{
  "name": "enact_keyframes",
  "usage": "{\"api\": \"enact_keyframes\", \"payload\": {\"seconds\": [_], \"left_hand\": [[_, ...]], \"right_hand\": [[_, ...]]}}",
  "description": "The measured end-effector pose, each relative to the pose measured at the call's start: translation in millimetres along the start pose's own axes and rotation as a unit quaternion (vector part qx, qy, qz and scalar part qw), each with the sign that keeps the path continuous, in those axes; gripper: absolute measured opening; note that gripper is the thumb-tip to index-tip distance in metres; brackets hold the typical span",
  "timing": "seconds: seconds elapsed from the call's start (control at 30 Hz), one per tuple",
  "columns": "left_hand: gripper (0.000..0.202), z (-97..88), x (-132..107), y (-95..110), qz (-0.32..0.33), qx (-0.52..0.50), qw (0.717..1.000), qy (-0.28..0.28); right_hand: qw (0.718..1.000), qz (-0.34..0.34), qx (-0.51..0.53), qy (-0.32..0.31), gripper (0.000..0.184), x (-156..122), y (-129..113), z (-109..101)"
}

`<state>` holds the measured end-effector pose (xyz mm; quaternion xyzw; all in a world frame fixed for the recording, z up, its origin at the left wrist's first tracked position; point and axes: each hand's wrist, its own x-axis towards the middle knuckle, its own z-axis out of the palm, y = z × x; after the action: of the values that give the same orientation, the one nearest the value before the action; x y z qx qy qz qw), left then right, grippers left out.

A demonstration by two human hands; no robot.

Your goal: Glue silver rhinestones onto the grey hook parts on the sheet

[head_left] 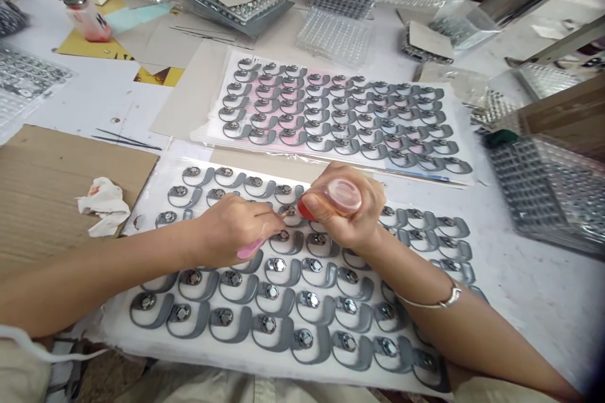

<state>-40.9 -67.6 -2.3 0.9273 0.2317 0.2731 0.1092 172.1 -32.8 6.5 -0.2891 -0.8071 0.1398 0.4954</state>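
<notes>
My left hand (227,230) is closed around a thin tool with a pink handle (249,249). Its narrow orange tip points at one of the grey curved bands, beside the red end of the bottle. A small translucent squeeze bottle (344,195) with reddish contents is gripped in my right hand (352,223), tilted with its red end toward that same band. Both hands are over a white padded sheet (116,330) carrying rows of grey curved bands (309,308), each with a shiny round faceted piece. My hands and forearms hide some of the bands.
Beyond lies a second white sheet (210,129) with similar rows. A crumpled stained tissue (104,204) rests on cardboard (38,182) at left, near dark tweezers (126,138). A capped bottle with red liquid (85,17) stands back left. Stacked trays (534,182) sit at right.
</notes>
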Motion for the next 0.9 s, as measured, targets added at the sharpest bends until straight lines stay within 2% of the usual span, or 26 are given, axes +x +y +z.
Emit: {"api": "enact_keyframes", "payload": {"seconds": [0.3,0.57,0.9], "left_hand": [[0.015,-3.3,3.3,-2.8,-0.052,-0.098,0.994,0.023],[0.013,-2.5,3.2,-8.3,-0.049,-0.122,0.99,0.047],[0.013,-2.1,2.6,-7.5,-0.059,-0.13,0.989,0.044]], "right_hand": [[1.0,-0.014,-0.012,0.015,0.012,-2.7,1.6,2.4],[1.0,-0.006,-0.018,0.005,0.011,-3.9,0.3,2.6],[1.0,-0.013,-0.014,0.012,0.011,-4.5,1.7,3.8]]}}
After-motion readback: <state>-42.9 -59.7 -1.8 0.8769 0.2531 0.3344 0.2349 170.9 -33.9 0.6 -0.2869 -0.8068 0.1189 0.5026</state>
